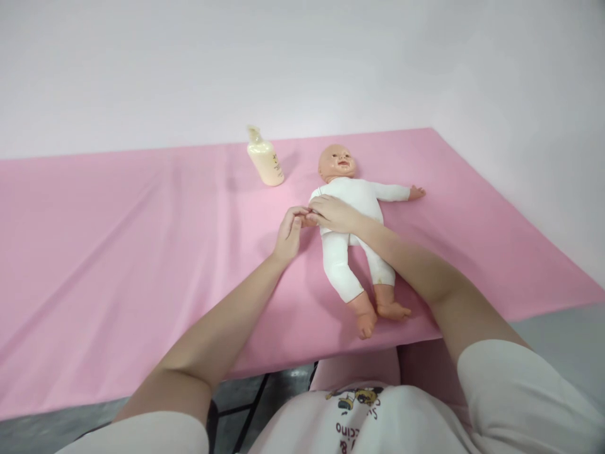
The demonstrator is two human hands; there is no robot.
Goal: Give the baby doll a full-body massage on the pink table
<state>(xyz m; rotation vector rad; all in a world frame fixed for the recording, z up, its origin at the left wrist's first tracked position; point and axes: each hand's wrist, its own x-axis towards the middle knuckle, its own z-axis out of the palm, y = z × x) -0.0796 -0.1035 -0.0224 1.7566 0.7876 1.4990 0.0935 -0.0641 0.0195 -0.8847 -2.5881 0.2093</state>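
A baby doll point(354, 195) with a white cloth body lies on its back, its head away from me and its feet towards me. My left hand point(289, 233) is closed around the doll's small hand point(307, 221) on the left side. Across the doll's body reaches my right hand point(333, 213), its fingers wrapped over the same doll arm, close to my left fingertips. Most of that arm is hidden under my fingers. The doll's other arm point(394, 192) stretches out to the right, untouched.
A cream pump bottle point(266, 162) stands behind my left hand, left of the doll's head. Pink cloth point(142, 252) with soft folds covers the table. The table's near edge runs just in front of my body, and a pale wall point(236, 63) rises behind.
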